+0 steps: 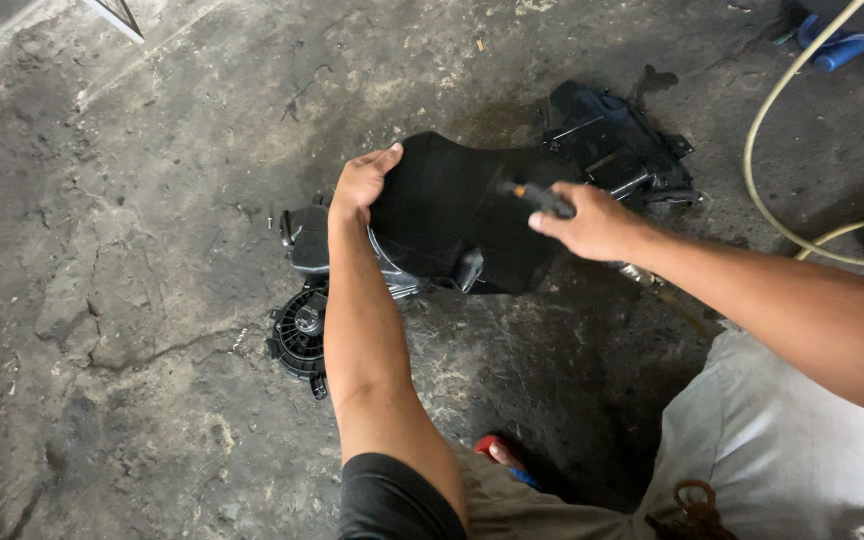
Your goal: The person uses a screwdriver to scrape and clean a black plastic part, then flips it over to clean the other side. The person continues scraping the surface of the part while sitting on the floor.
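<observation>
Over cracked concrete floor [132, 250]: left hand [360, 185] gripping edge of black cover [452, 215], right hand [592, 222] clenched on nozzle [542, 198] aimed at it, fan [302, 335] and housing [617, 150] beside, hose [767, 190] right.

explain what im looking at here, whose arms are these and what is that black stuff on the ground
This is one picture from a camera worn on a person's head, looking down, so both arms are that person's own. The left hand holds the edge of a flat black panel, lifted above a cracked concrete floor. The right hand has its grip closed on a dark tool with an orange band, its tip against the panel. Beneath lie black plastic housing parts and a round black fan wheel. A pale yellow hose curves at right. The person's knees and a foot show at the bottom.
</observation>
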